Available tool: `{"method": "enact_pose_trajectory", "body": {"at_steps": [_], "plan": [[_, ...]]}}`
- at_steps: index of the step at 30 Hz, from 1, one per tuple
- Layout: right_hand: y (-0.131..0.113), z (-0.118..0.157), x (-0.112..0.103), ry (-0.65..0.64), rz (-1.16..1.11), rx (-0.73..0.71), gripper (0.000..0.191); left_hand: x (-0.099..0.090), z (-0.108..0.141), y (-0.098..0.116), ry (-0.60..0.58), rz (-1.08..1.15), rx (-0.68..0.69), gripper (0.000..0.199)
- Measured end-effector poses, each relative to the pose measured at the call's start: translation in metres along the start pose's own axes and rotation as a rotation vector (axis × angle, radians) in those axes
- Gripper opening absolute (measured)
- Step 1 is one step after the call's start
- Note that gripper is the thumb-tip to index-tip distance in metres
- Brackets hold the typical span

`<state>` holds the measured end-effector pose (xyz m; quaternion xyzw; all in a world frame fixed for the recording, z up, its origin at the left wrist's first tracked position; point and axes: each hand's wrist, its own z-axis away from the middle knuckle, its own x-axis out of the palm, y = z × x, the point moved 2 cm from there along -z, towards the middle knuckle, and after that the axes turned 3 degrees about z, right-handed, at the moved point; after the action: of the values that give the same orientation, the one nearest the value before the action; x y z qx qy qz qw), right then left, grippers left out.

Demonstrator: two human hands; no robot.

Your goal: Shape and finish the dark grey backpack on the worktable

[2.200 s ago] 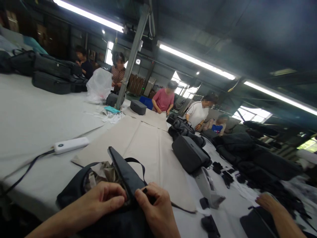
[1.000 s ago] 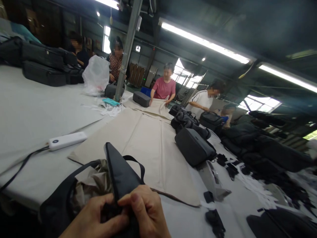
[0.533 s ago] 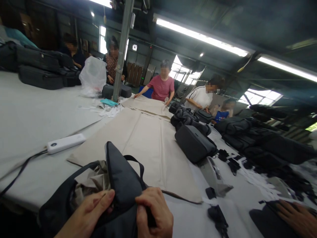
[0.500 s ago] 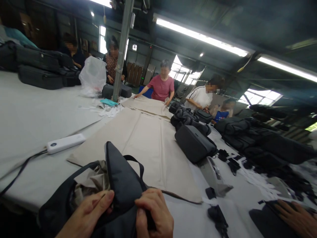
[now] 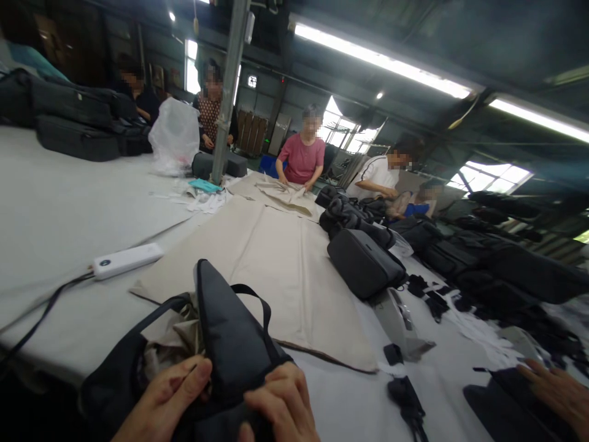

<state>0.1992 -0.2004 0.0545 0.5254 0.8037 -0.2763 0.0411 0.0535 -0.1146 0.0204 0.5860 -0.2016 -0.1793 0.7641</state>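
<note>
A dark grey bag (image 5: pixel 227 344) lies tilted before me at the near table edge, its top panel raised and a black strap (image 5: pixel 260 301) looping off its side. Crumpled beige material (image 5: pixel 168 344) shows inside the opening; I cannot tell if it is lining or stuffing. At the rim of this opening, my left hand (image 5: pixel 172 393) is closed in a pinch, thumb against fingers. My right hand (image 5: pixel 283 399) curls over the bag's right side, gripping its dark fabric. What lies under the right fingers is hidden.
A beige sheet (image 5: pixel 276 264) covers the table's middle. Left of it lies a white power bank (image 5: pixel 127 261) with a cable. Black bags (image 5: pixel 365 263) and scraps line the right. Another person's hand (image 5: pixel 559 393) rests on dark fabric at lower right. Co-workers stand beyond a metal post (image 5: pixel 227 104).
My right hand has shifted slightly left and down along the bag, its thumb lower. Across the table, a person in pink has drawn in both hands and bunched the beige sheet.
</note>
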Motion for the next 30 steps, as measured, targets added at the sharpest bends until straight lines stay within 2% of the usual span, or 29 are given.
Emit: {"method": "enact_pose_trajectory", "body": {"at_steps": [3, 5, 7, 9, 10, 14, 19, 25, 28, 30], "plan": [[0.000, 0.009, 0.007, -0.154, 0.128, 0.066, 0.033, -0.004, -0.001, 0.006, -0.118, 0.021, -0.031, 0.061], [0.002, 0.013, 0.008, -0.247, 0.162, 0.058, 0.028, -0.009, 0.000, 0.013, -0.217, -0.076, 0.054, 0.050], [0.003, 0.015, 0.007, -0.291, 0.153, 0.027, 0.017, -0.015, 0.003, 0.018, -0.253, -0.257, 0.209, 0.038], [0.002, 0.015, 0.007, -0.297, 0.125, -0.049, 0.007, -0.021, 0.008, 0.020, -0.201, -0.425, 0.337, 0.036], [0.001, 0.015, 0.007, -0.281, 0.117, -0.085, 0.003, -0.024, 0.011, 0.021, -0.171, -0.480, 0.351, 0.037], [-0.003, 0.010, 0.006, -0.211, 0.114, -0.154, 0.008, -0.027, 0.021, 0.028, -0.067, -0.497, 0.310, 0.043], [-0.004, 0.004, -0.003, -0.276, 0.096, -0.270, 0.012, -0.028, 0.027, 0.037, -0.022, -0.490, 0.273, 0.045], [-0.015, -0.001, -0.018, -0.206, 0.068, -0.225, 0.007, -0.037, 0.035, 0.030, 0.017, -0.448, 0.268, 0.045], [-0.018, -0.005, -0.024, -0.240, 0.037, -0.178, 0.009, -0.042, 0.035, 0.028, 0.036, -0.448, 0.263, 0.047], [-0.016, -0.007, -0.029, -0.274, 0.009, -0.138, 0.010, -0.043, 0.032, 0.028, -0.002, -0.445, 0.263, 0.047]]}}
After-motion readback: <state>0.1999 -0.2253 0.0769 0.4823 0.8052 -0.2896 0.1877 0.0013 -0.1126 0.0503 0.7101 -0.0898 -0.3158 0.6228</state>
